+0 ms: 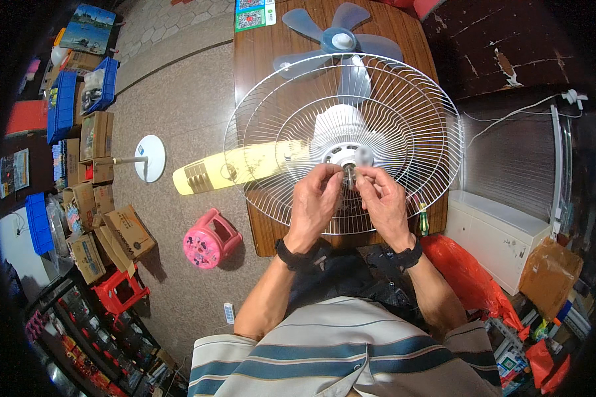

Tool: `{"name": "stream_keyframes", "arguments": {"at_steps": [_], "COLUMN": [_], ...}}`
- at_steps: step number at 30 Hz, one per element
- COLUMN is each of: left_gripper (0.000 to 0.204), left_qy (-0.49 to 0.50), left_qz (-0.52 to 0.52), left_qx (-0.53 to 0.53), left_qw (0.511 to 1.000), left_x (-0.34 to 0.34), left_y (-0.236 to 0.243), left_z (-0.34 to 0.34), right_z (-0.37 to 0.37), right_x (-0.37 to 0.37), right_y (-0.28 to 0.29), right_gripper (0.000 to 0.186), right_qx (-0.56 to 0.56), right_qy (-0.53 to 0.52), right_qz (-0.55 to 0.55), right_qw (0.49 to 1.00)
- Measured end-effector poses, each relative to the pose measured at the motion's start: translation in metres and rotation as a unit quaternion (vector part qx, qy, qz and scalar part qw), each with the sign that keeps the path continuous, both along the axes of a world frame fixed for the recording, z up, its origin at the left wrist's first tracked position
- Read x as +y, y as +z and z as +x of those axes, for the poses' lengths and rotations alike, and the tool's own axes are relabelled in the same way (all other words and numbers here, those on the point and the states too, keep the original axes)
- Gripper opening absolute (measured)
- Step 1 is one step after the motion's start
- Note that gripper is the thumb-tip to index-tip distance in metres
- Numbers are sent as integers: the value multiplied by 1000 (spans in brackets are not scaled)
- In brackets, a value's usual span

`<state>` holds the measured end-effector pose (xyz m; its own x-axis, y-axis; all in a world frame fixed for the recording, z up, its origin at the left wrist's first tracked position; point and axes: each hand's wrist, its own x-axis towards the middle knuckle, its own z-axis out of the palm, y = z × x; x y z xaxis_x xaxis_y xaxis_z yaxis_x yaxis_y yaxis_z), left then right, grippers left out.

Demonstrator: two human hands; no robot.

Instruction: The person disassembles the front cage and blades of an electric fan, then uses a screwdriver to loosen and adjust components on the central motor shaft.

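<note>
My left hand (318, 198) and my right hand (381, 202) meet at the centre of a white wire fan guard (428, 119), both with fingertips pinched around a small part at the motor's shaft (349, 177); exactly what they grip is too small to tell. The guard surrounds the white motor housing (338, 119) of a fan with a yellow plastic body (205, 172), lying across the wooden table (258, 66). A detached blue translucent fan blade (304, 26) lies at the table's back, partly behind the guard. A screwdriver (423, 218) with a green handle is beside the guard at right.
A pink stool (202, 251), white round stand base (150, 157) and cardboard boxes (129, 231) are on the floor at left. At right are a white metal cabinet (490, 238), orange plastic bags (460, 278) and white cables (536, 106).
</note>
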<state>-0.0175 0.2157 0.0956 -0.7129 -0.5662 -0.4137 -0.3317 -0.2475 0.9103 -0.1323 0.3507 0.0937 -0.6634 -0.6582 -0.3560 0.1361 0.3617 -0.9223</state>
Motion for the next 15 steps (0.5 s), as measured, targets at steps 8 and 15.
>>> {"name": "stream_keyframes", "arguments": {"at_steps": [8, 15], "left_gripper": [19, 11], "left_qy": [-14, -62], "left_qz": [-265, -267], "left_qx": [35, -11], "left_qw": [963, 962], "left_x": [7, -1], "left_y": [-19, -8], "left_z": [-4, -10], "right_z": [6, 3], "right_x": [9, 7], "right_y": [-6, -6], "right_gripper": [25, 24], "right_qx": [25, 7], "right_qy": [10, 0], "right_qz": [-14, -15], "right_qw": [1000, 1000]}}
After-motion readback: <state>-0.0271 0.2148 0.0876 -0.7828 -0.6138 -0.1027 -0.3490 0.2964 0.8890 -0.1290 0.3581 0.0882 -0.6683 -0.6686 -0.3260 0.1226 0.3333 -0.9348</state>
